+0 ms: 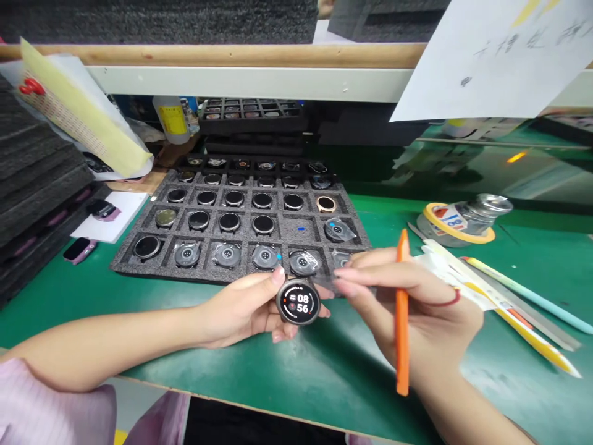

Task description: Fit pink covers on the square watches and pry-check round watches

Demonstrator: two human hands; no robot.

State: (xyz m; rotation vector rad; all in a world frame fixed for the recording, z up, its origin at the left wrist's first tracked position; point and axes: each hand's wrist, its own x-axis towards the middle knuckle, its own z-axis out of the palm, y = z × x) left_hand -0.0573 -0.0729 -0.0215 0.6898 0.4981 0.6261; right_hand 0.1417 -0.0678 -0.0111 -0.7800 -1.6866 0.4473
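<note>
My left hand (248, 306) is closed around the edge of a round smartwatch case (299, 303), its lit face turned up and showing 08 56. The case has no strap. Close by on the right, my right hand (417, 309) pinches a thin, see-through film (327, 283) between thumb and forefinger, beside the watch's upper right edge. An orange flat-sided stick (402, 346) is also held in that hand, standing steeply between the fingers. Just behind both hands lies a grey foam tray (125, 262) of round watch cases, some face up, others back up in clear wrapping.
Stacked foam trays (28, 185) rise at the left, near two purple-strapped watches (79, 250). To the right are a metal-topped dispenser jar (456, 219), a yellow-and-white pen (532, 337) and a steel ruler (546, 318). A shelf edge (250, 81) with hanging paper (500, 68) crosses above.
</note>
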